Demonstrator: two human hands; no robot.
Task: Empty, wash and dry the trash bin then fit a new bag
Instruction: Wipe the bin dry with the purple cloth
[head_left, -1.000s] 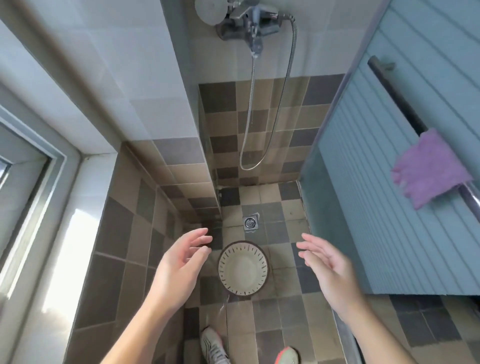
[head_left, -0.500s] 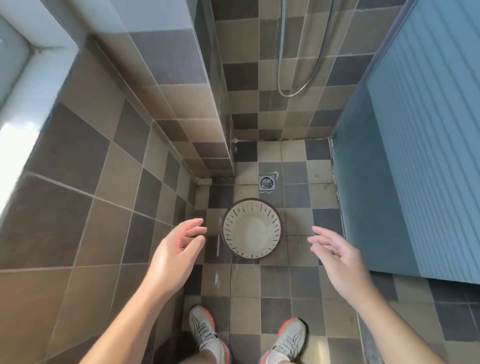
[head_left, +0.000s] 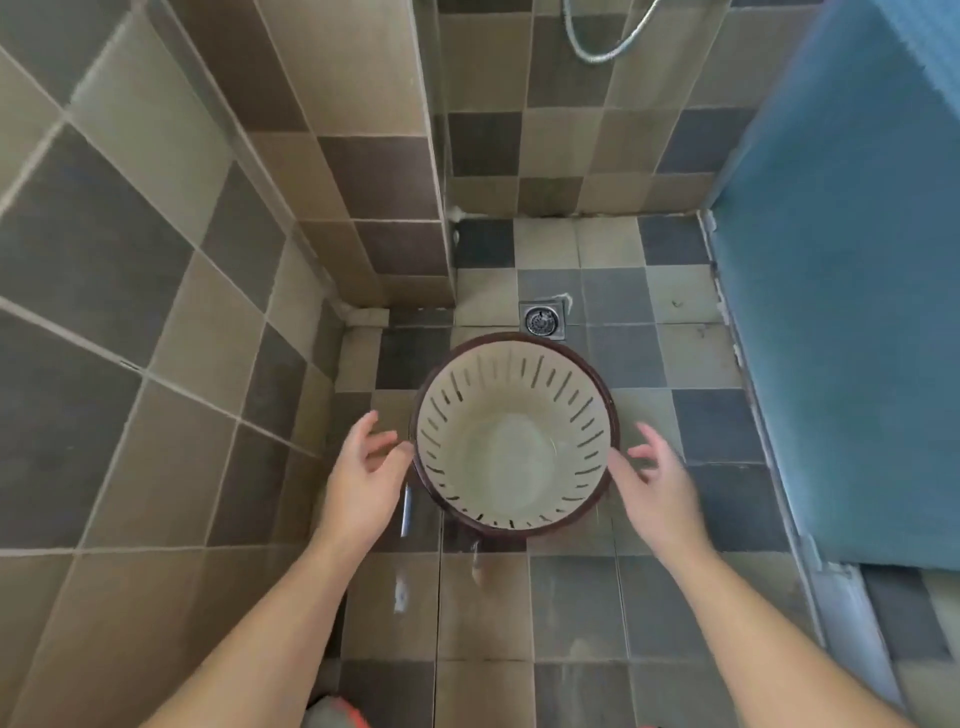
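A round trash bin (head_left: 514, 441) stands upright on the wet tiled floor, cream inside with slotted walls and a dark brown rim. It holds no bag, and a little water lies at its bottom. My left hand (head_left: 366, 478) hovers at the bin's left rim with spread fingers, the thumb at or very near the rim. My right hand (head_left: 657, 486) is at the right rim in the same open pose. Neither hand grips the bin.
A metal floor drain (head_left: 542, 320) sits just behind the bin. Tiled walls (head_left: 208, 260) close in on the left and back. A blue ribbed door (head_left: 841, 312) stands on the right. A shower hose (head_left: 608, 49) loops at the top. One shoe toe (head_left: 337, 714) shows at the bottom edge.
The view has tilted down and closed in on the bin. Both hands have dropped from chest height to either side of its rim.
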